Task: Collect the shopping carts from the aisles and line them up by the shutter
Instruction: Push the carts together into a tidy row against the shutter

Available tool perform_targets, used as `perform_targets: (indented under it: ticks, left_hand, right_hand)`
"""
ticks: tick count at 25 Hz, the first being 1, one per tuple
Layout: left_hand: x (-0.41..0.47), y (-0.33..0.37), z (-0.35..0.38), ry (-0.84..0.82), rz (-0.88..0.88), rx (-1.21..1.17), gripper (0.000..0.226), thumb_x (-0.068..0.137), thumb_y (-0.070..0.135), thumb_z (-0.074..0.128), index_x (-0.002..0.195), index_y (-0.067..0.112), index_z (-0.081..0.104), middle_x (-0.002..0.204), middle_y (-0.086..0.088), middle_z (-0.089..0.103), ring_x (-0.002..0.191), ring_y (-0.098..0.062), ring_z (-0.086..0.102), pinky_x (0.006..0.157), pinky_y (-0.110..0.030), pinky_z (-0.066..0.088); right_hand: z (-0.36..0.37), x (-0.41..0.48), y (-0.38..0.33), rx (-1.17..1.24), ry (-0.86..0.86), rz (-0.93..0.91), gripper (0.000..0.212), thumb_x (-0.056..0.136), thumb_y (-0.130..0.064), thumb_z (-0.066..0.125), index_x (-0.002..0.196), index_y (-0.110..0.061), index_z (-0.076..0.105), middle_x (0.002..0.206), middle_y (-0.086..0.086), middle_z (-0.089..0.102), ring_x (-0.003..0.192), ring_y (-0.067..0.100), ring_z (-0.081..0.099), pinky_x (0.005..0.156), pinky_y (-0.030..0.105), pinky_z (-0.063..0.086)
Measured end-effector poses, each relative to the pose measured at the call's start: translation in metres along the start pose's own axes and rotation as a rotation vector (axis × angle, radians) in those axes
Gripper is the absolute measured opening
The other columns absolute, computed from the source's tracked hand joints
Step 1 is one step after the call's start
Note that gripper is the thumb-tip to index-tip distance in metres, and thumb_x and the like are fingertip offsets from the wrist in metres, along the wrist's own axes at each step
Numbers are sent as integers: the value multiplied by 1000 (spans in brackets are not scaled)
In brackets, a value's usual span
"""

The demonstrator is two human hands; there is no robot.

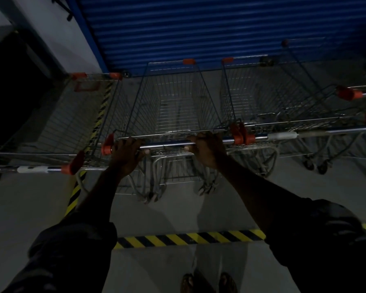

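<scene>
A wire shopping cart (173, 98) with orange corner caps stands in front of me, its nose close to the blue roller shutter (188, 26). My left hand (128, 154) and my right hand (205, 149) both grip its chrome handle bar (167, 143). Another cart (76, 115) stands alongside on the left, and a third cart (262, 96) on the right, both facing the shutter. The scene is dim.
More carts (347, 106) crowd the far right. Yellow-black hazard tape (188, 238) crosses the grey floor behind the carts, and another strip (87, 149) runs toward the shutter on the left. A white wall and dark doorway (15, 81) lie left. My feet (207, 283) show below.
</scene>
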State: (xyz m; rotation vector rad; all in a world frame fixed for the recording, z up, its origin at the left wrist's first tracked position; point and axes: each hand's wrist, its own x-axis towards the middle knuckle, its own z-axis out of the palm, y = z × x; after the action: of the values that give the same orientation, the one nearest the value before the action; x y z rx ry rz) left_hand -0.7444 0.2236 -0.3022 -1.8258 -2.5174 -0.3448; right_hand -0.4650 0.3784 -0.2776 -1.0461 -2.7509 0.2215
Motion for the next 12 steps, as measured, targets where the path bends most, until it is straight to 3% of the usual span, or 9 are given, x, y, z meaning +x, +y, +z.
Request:
perform_targets:
  ticks: [9, 12]
  left_hand:
    - [-11, 15, -12, -14, -6, -8, 66, 90, 65, 33, 129, 21, 65, 118, -10, 65, 108, -42, 55, 95, -54, 41]
    - [-14, 17, -20, -57, 22, -30, 72, 89, 64, 34, 139, 18, 57, 129, -12, 62, 115, -43, 55, 100, -56, 39]
  right_hand:
    - [-1, -5, 0, 78, -66, 26, 47, 99, -54, 49, 139, -31, 58, 131, 3, 64, 125, 33, 52, 109, 52, 34]
    - [-2, -10, -4, 53, -52, 15, 56, 94, -55, 57, 143, -28, 54, 136, 4, 59, 129, 33, 48, 112, 53, 30]
